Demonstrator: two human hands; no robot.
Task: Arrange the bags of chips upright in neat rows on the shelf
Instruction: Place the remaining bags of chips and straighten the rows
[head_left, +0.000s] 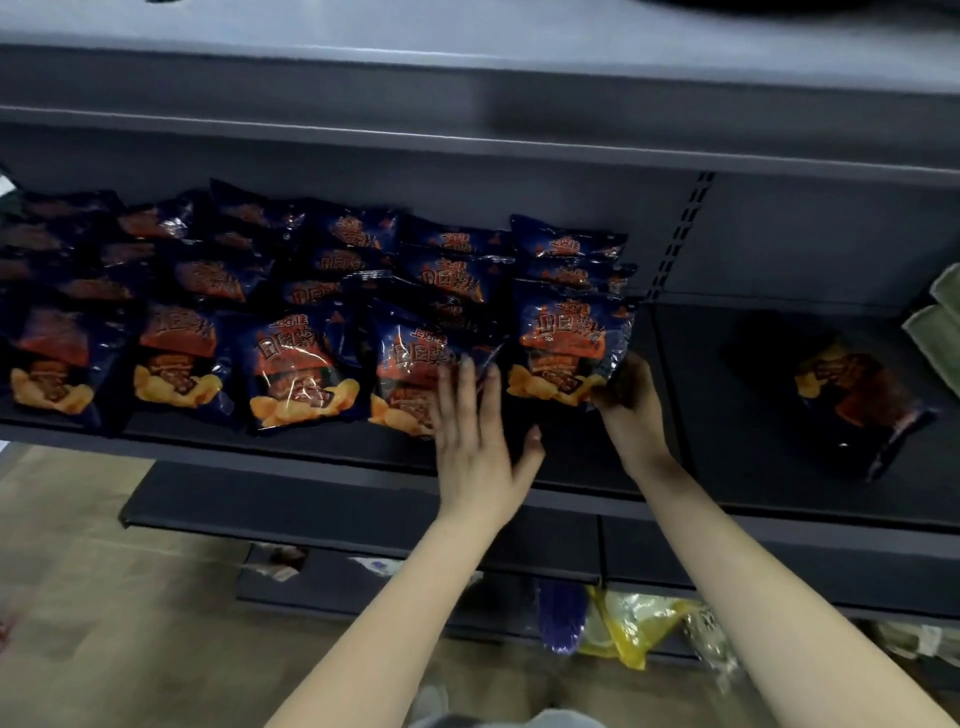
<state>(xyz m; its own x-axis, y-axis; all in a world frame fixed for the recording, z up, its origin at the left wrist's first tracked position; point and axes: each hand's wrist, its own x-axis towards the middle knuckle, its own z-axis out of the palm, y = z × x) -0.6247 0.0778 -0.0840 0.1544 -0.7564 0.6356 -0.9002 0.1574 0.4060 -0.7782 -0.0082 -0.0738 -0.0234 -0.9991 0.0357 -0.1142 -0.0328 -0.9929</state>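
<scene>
Several dark blue chip bags with orange print stand in rows on the dark grey shelf (322, 441). My right hand (631, 402) grips the lower right corner of the rightmost front bag (569, 345), which stands upright. My left hand (475, 434) is flat with straight fingers, touching the lower right side of the neighbouring front bag (410, 371). One more chip bag (857, 400) lies flat and alone on the shelf section to the right.
An upright slotted post (675, 244) divides the two shelf sections. Pale green packets (935, 322) sit at the far right edge. Lower shelves hold a purple item (561, 618) and yellow packets (631, 623). A shelf board (467, 93) overhangs above.
</scene>
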